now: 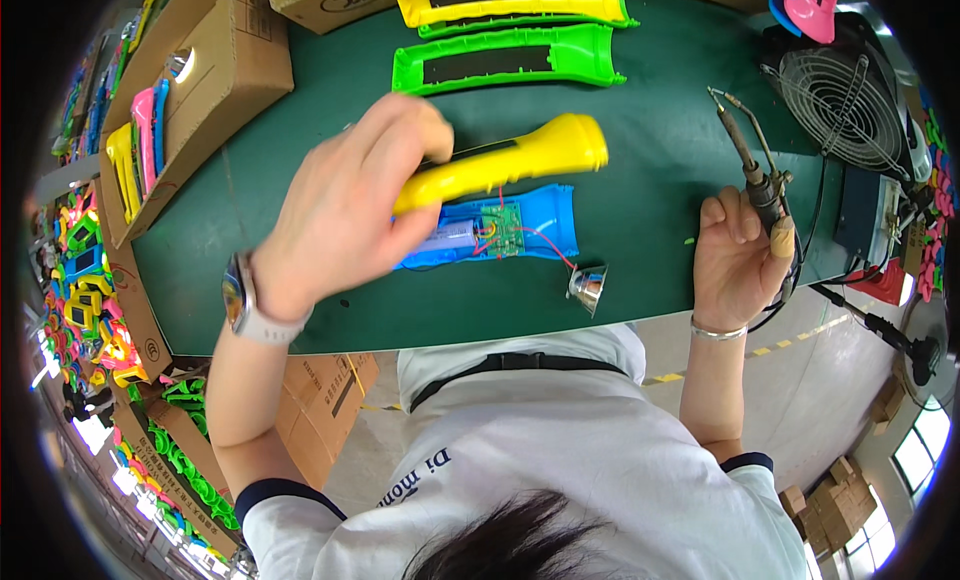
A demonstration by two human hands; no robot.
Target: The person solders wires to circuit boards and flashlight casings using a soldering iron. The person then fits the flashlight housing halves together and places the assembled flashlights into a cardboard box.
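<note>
My left hand [350, 195] is closed on a yellow torch shell [510, 165] with a dark panel, held tilted above the table. Below it lies a blue torch shell half [550, 220] with a cylindrical battery [448, 236] and a green circuit board [503, 229] inside. Thin red wires run from the board to a silver reflector cup [587, 288] on the green table. On the right, my right hand [738, 255] grips a soldering iron [758, 185], its tip pointing up and away. A tan cover wraps one fingertip of that hand.
Green [590, 55] and yellow [605, 2] torch shells lie at the far edge of the green table [640, 150]. A caged fan [845, 95] and a dark box-shaped device [865, 215] stand at right. At left is a cardboard box [215, 100] holding coloured shells.
</note>
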